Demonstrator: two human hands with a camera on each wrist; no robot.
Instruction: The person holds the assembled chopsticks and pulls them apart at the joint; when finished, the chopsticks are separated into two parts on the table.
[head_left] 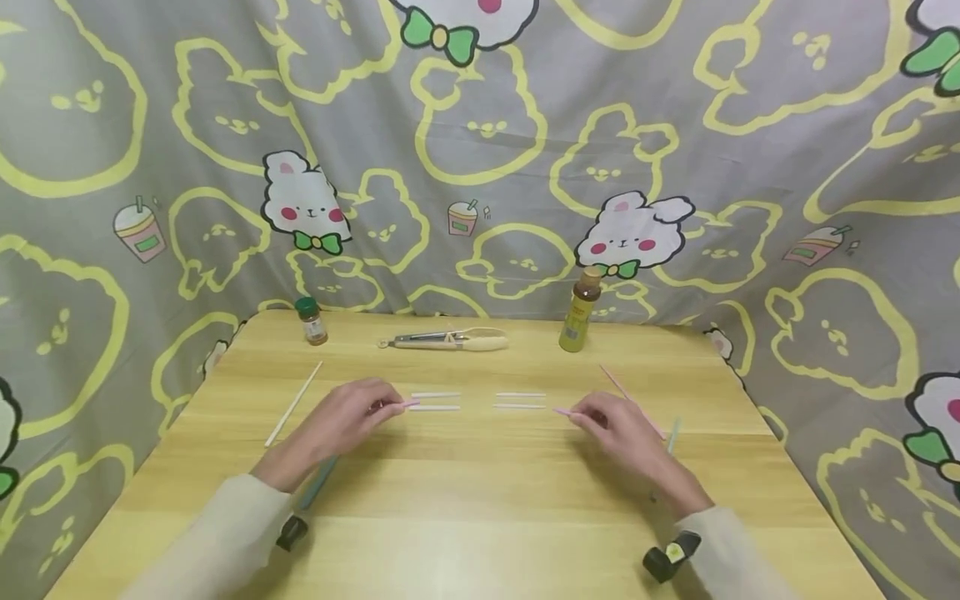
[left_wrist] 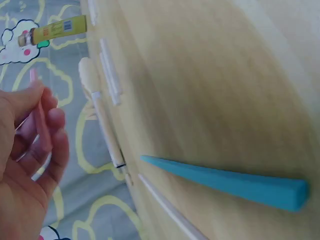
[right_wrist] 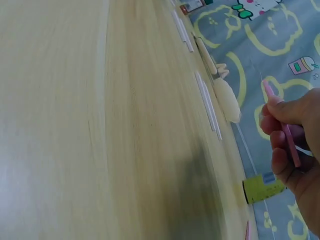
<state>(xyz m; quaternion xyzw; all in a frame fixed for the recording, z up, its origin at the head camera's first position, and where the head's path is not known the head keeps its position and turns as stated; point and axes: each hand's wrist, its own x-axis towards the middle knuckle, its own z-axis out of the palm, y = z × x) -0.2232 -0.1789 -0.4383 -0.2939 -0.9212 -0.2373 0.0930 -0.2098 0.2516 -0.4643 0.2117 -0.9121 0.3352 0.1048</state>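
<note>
My left hand (head_left: 348, 417) pinches a short pink stick (left_wrist: 42, 125) between thumb and fingers, above the table. In my right hand (head_left: 618, 429) is another short pink stick (right_wrist: 290, 142), gripped by thumb and fingertips, its tip pointing inward. Between the hands lie two pairs of short white sticks: a left white stick pair (head_left: 437, 408) near the left fingertips and a right white stick pair (head_left: 520, 407) near the right. Under the left forearm a thick teal stick (left_wrist: 240, 184) lies on the table, partly hidden in the head view.
A long white stick (head_left: 294, 404) lies at left; a long pink stick (head_left: 615, 382) and a pale green stick (head_left: 673, 435) lie at right. Along the back are a green-capped jar (head_left: 311, 323), tongs (head_left: 431, 341) and a yellow-labelled bottle (head_left: 576, 323). A patterned curtain (head_left: 487, 275) borders the wooden table (head_left: 480, 517).
</note>
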